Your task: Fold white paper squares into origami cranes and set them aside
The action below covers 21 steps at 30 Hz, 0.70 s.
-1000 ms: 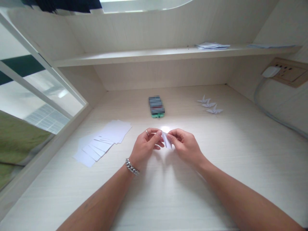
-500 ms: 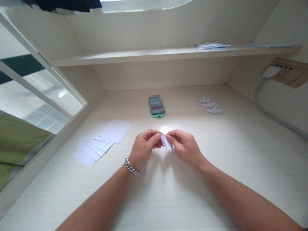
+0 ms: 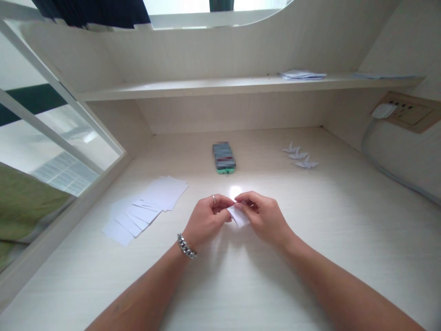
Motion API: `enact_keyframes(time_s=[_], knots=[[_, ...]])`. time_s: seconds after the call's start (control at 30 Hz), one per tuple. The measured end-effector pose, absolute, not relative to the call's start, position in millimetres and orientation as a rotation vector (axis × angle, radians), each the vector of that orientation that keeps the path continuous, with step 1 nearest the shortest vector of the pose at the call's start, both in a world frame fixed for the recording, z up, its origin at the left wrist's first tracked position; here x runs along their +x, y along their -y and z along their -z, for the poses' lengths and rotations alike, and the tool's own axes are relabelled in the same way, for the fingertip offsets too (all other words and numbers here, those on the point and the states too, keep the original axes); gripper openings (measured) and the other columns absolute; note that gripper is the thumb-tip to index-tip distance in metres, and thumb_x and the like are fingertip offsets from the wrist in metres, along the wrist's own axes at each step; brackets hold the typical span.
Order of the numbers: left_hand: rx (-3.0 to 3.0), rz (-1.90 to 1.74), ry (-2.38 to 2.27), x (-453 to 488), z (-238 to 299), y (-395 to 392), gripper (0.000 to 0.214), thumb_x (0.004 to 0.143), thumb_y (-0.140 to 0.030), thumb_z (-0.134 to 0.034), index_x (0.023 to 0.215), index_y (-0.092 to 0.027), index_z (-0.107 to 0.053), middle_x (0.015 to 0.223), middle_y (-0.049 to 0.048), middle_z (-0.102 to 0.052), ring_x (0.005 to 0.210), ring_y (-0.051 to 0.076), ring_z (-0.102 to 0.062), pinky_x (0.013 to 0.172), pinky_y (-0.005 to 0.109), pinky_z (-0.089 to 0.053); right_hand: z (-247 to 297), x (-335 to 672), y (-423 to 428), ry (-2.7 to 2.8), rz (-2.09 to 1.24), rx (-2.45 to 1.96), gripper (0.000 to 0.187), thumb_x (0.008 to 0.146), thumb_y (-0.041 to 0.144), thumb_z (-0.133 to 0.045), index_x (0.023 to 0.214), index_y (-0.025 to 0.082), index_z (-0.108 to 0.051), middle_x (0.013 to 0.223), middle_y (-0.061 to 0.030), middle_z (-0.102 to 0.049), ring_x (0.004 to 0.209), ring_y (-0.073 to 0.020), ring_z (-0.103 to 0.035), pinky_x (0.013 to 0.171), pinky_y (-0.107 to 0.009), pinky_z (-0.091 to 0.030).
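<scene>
A small folded piece of white paper (image 3: 239,217) is pinched between my two hands above the middle of the desk. My left hand (image 3: 211,216), with a ring on one finger and a chain bracelet at the wrist, grips its left edge between thumb and fingers. Thumb and index finger of my right hand (image 3: 263,214) press the upper right part of the same paper. The fingers cover some of its folds. Three folded paper cranes (image 3: 300,156) sit together at the back right. A fan of white paper sheets (image 3: 148,207) lies left of my hands.
A phone-like object (image 3: 224,157), blurred out on top, with a green end lies behind my hands. Paper stacks (image 3: 302,75) rest on the shelf (image 3: 206,88). A white plug (image 3: 383,111) with a cable sits in the right wall socket (image 3: 413,112). A framed pane (image 3: 62,138) borders the left.
The folded paper has turned, showing a broader flat face now, and my fingers have shifted their pinch on it. The whole view has tipped slightly upward.
</scene>
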<state>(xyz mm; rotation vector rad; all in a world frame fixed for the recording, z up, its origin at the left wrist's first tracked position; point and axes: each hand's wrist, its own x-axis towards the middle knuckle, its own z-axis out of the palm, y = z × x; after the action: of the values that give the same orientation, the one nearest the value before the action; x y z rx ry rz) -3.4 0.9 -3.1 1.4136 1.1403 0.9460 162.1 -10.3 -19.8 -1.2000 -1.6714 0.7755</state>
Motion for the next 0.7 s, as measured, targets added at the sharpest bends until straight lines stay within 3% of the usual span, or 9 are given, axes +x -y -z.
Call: enact_keyframes(time_s=[0.27, 0.4, 0.6, 0.7], knots=[[1.353, -1.017, -1.12, -4, 4, -2, 0.015, 0.067, -0.02, -0.075, 0.079, -0.013, -0.069, 0.074, 0.0048, -0.072, 0.065, 0.016, -0.066, 0.061, 0.026, -0.054, 21, 163, 5, 1.374, -1.085, -1.088, 0.028, 0.079, 0.038, -0.069, 0.098, 0.017, -0.065, 0.088, -0.0068, -0.07, 0.078, -0.0193, -0.066, 0.067, -0.03, -0.053], [1.238, -1.134, -1.17, -5, 4, -4, 0.021, 0.064, -0.02, -0.078, 0.079, -0.013, -0.065, 0.071, 0.0031, -0.07, 0.064, 0.015, -0.066, 0.059, 0.025, -0.054, 18, 165, 2, 1.305, -1.194, -1.092, 0.03, 0.081, 0.042, -0.066, 0.092, 0.015, -0.067, 0.077, -0.0047, -0.068, 0.064, -0.0157, -0.064, 0.058, -0.028, -0.053], [1.424, -1.041, -0.979, -6, 6, -2, 0.045, 0.073, -0.019, -0.072, 0.116, -0.016, -0.059, 0.084, 0.005, -0.072, 0.074, 0.016, -0.067, 0.066, 0.026, -0.053, 18, 168, 0, 1.345, -1.231, -1.105, 0.026, 0.08, 0.039, -0.066, 0.086, 0.014, -0.071, 0.065, -0.002, -0.065, 0.056, -0.0126, -0.059, 0.054, -0.025, -0.048], [1.472, -1.046, -0.926, -5, 7, -1, 0.037, 0.074, -0.02, -0.072, 0.109, -0.015, -0.062, 0.092, 0.0081, -0.072, 0.079, 0.017, -0.067, 0.071, 0.027, -0.053, 18, 168, -1, 1.36, -1.264, -1.096, 0.028, 0.079, 0.041, -0.067, 0.086, 0.014, -0.071, 0.06, -0.0006, -0.063, 0.054, -0.012, -0.058, 0.053, -0.025, -0.047]])
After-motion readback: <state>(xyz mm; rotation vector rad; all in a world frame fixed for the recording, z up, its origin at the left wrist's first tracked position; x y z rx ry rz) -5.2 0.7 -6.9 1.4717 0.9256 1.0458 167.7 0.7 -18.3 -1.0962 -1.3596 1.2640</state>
